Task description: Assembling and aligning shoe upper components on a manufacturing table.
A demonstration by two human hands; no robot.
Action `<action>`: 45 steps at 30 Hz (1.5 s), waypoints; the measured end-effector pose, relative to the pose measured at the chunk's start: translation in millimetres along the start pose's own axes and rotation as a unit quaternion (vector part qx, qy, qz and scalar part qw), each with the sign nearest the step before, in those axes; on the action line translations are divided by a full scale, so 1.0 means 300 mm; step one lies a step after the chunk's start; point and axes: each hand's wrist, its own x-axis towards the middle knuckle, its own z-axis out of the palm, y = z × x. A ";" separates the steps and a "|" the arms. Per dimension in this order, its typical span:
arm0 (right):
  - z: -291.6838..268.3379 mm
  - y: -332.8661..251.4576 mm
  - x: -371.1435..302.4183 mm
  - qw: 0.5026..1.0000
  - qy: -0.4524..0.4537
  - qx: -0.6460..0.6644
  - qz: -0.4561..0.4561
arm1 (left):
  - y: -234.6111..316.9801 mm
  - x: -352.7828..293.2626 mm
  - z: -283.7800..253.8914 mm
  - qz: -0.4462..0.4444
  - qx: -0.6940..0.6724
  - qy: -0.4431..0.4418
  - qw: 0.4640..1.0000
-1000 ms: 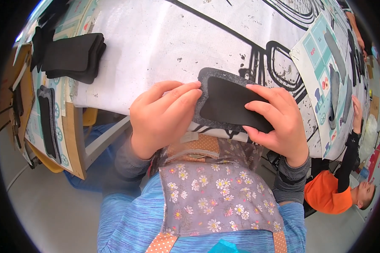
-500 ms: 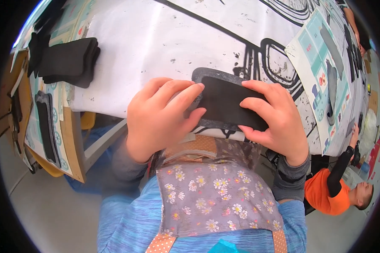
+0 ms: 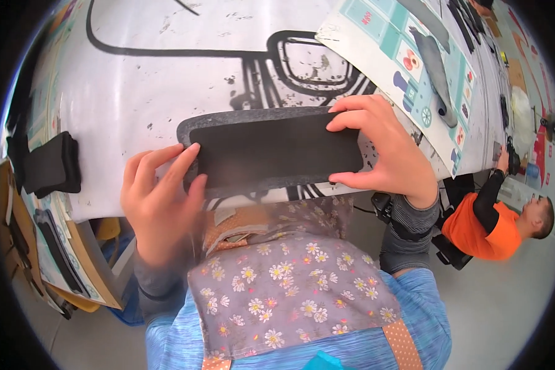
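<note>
A flat black rectangular panel (image 3: 277, 151) lies over a larger dark grey felt-like piece (image 3: 231, 118) with rounded corners, whose border shows around it. Both are at the near edge of the table in front of my apron. My left hand (image 3: 157, 200) grips the left end, index fingertip on the panel's upper corner and thumb on the lower one. My right hand (image 3: 391, 154) spans the right end, with fingers along the far edge and thumb on the near edge. The undersides of the pieces are hidden.
The table (image 3: 135, 92) has a white cover with black line drawings. To the left sits a stack of black pieces (image 3: 50, 165), with dark strips (image 3: 61, 253) below it. A printed sheet (image 3: 382, 46) bearing grey strips (image 3: 435, 77) lies right. A person in orange (image 3: 484, 228) works further right.
My view has shifted, so the table contents appear further left. My left hand has moved outward to the panel's left end, and the hands are wider apart. More of the panel shows now.
</note>
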 end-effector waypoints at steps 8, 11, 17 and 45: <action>0.030 0.035 -0.025 0.999 0.027 0.008 -0.015 | 0.025 0.005 -0.003 -0.024 0.004 -0.017 1.000; 0.037 0.036 -0.027 0.999 0.036 0.004 -0.014 | 0.026 0.004 -0.002 -0.029 0.002 -0.019 0.999; 0.045 0.041 -0.029 0.999 0.040 0.002 -0.009 | 0.013 -0.001 0.001 -0.013 0.000 -0.013 1.000; 0.024 0.077 -0.109 0.996 0.077 -0.037 0.005 | 0.020 -0.027 0.005 -0.083 -0.044 -0.004 0.996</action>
